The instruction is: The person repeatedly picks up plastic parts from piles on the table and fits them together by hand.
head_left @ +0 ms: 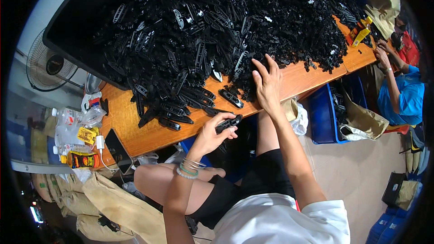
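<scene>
My left hand [210, 136], with bracelets at its wrist, is closed around a black oblong plastic part [228, 124] just off the table's near edge. At the rim of the heap of small black parts [294, 22], my right hand [268, 83] reaches with its fingers apart, fingertips against the pieces; I see nothing in its grasp. Between the hands, a similar black oblong part [231, 98] lies on the wooden table [298, 79]. A heap of longer black plastic parts [181, 45] spreads to the left, spilling from a black bin [74, 36].
Bottles [81, 159], a phone [118, 150] and a white charger [100, 142] crowd the left side, near a fan [52, 63]. A blue crate [322, 113] stands right of the table. Another person in blue [402, 95] works at the far right, close to a yellow bottle [361, 31].
</scene>
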Available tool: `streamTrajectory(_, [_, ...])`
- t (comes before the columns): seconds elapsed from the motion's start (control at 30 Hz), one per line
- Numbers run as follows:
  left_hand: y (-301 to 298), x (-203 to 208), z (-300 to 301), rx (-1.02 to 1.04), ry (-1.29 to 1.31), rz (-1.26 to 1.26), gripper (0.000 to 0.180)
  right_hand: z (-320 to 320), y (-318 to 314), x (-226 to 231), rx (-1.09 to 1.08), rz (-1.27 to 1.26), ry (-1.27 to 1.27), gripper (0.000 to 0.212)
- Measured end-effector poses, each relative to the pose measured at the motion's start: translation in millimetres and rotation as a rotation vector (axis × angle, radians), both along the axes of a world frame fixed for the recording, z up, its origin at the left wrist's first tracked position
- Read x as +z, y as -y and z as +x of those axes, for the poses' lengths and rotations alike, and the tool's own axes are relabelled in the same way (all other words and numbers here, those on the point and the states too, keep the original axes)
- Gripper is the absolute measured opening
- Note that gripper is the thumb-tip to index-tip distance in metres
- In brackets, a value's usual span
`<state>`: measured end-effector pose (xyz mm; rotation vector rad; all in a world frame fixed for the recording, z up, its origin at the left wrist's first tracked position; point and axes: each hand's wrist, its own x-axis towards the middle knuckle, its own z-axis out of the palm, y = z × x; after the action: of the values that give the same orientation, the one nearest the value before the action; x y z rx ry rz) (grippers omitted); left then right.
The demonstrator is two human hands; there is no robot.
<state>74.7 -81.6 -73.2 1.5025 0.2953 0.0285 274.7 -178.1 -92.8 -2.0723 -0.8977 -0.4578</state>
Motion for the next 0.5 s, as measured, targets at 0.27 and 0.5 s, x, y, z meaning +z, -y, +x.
streamTrajectory(0.27, [18.2, -0.1, -5.1, 0.176, 0.074, -0.106, 0.026, -10.8, 12.7, 11.8, 0.119, -0.002, 0.135, 0.030])
streamTrajectory(0.5, [16.5, 25.8, -10.0, 0.202, 0.068, -0.260, 0.025, -8.7, 12.9, 8.3, 0.156, -0.014, 0.106, 0.021])
